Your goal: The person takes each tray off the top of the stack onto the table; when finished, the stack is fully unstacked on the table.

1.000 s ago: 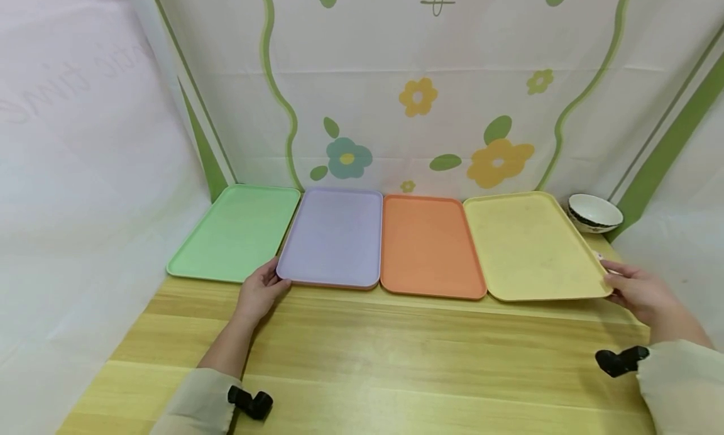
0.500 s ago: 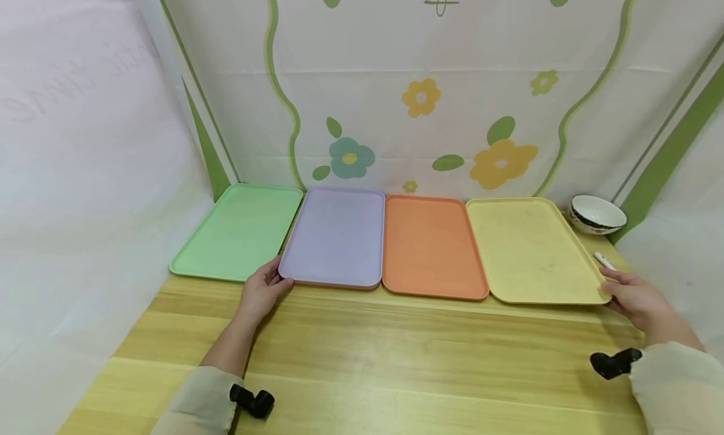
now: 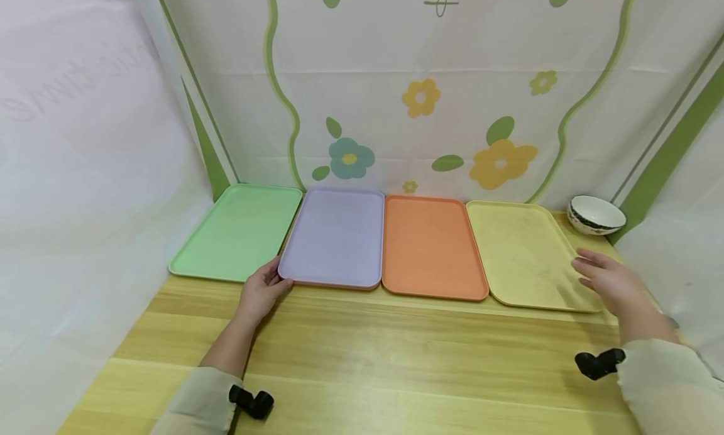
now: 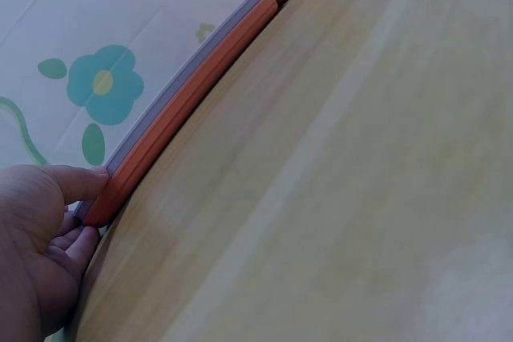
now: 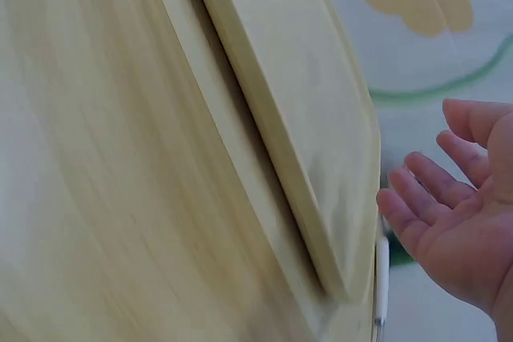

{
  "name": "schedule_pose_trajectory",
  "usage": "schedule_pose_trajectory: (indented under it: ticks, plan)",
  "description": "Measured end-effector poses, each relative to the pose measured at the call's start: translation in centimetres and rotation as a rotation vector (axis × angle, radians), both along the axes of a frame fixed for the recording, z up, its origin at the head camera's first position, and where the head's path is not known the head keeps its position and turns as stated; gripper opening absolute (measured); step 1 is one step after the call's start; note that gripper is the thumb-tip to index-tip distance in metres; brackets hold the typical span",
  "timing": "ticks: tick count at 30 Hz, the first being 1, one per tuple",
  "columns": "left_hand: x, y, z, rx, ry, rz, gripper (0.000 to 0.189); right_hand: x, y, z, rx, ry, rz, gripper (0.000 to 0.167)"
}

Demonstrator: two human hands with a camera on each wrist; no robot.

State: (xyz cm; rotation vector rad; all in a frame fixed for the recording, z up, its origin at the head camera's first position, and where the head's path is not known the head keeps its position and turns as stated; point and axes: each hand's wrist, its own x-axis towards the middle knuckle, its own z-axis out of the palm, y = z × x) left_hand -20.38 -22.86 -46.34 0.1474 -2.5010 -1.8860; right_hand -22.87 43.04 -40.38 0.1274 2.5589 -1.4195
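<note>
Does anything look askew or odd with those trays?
Yes: the purple tray sits on an orange layer, apparently another tray, so that stack's colours don't match. Nothing looks spilled.

I see a pale wood-grain table (image 3: 396, 359) reaching back to a white cloth (image 3: 481, 45) printed with a teal flower (image 3: 351, 159), yellow-orange flowers (image 3: 489, 163) and green wavy lines (image 3: 270, 45). At the table's back right corner I have a white bowl (image 3: 596, 215) with a dark patterned outside. My right wrist view also catches a slim white rod (image 5: 382, 284) I can't identify.
</note>
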Motion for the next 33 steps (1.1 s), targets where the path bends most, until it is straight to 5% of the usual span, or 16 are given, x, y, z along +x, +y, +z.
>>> schedule_pose_trajectory:
  ticks: [6, 14, 33]
  plan:
    - [0.1, 0.0, 0.2, -0.014, -0.006, -0.002, 0.068, -0.8, -5.1, 0.5, -0.013, 0.041, 0.057, 0.073]
    - [0.2, -0.1, 0.2, -0.008, -0.008, -0.008, 0.068, -1.7, -11.6, 0.3, -0.085, 0.090, 0.035, 0.067]
    - [0.4, 0.0, 0.4, -0.005, -0.009, -0.017, 0.069, -2.7, -27.5, -1.6, -0.189, 0.053, 0.180, 0.049]
